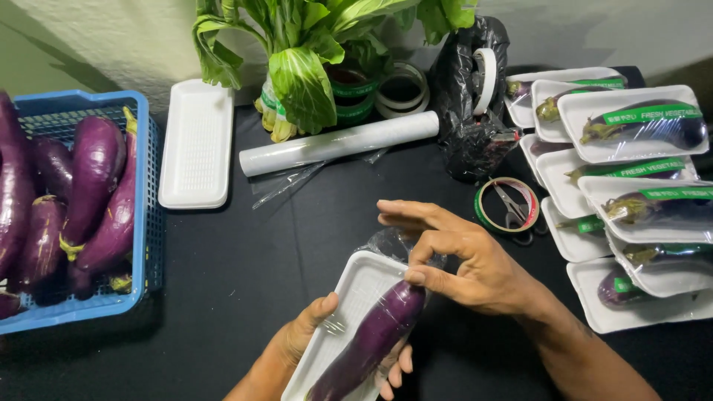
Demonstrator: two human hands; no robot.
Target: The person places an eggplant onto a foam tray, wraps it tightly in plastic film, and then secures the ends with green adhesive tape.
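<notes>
Eggplant lay on foam tray | left hand gripped tray from beneath | right hand pinched cling film at eggplant's top | wrapping step; judged next: pull film taut.

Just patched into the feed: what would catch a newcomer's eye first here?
At bottom centre, the left hand holds a white foam tray bearing a purple eggplant, while the right hand pinches clear wrap at its tip. A blue basket of loose eggplants sits far left; stacked wrapped trays fill the right.
</notes>
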